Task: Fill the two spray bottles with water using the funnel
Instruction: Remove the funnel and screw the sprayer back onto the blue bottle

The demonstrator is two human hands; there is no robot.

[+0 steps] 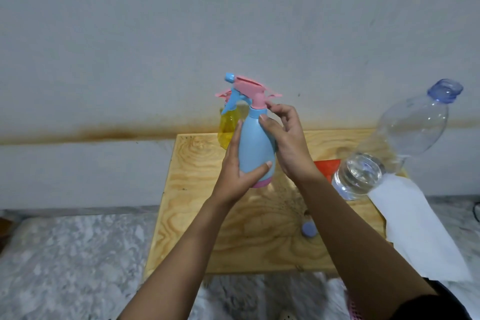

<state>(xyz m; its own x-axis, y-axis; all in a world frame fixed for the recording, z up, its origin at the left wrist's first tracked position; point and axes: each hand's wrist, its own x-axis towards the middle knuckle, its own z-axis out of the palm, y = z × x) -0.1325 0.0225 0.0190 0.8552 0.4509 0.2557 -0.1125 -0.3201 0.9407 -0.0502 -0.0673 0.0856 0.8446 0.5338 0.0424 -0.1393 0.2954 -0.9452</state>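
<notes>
Two bare forearms are reaching up from the bottom edge toward a small table [197, 228] of pale plywood with bold swirling grain. The left hand [240, 171] is wrapping thumb and fingers round the lower belly of the blue spray bottle [257, 145], holding it upright over the table's middle. The right hand [288, 143] is curling its fingertips around that bottle's neck, just under the pink trigger head [249, 87]. The bottle is smooth, opaque, pear-shaped plastic with a pink base band (its trigger and nozzle tip are blue). The yellow spray bottle [228, 127], translucent, is standing just behind it, making two sprayers. One large clear water bottle [405, 132] is tilting at the right, water sitting in its lower end. One round blue cap [308, 229] is lying on the wood. One white sheet [415, 228] is draping over the table's right edge. Something red [327, 167] is peeking out behind the right wrist, its shape hidden.
</notes>
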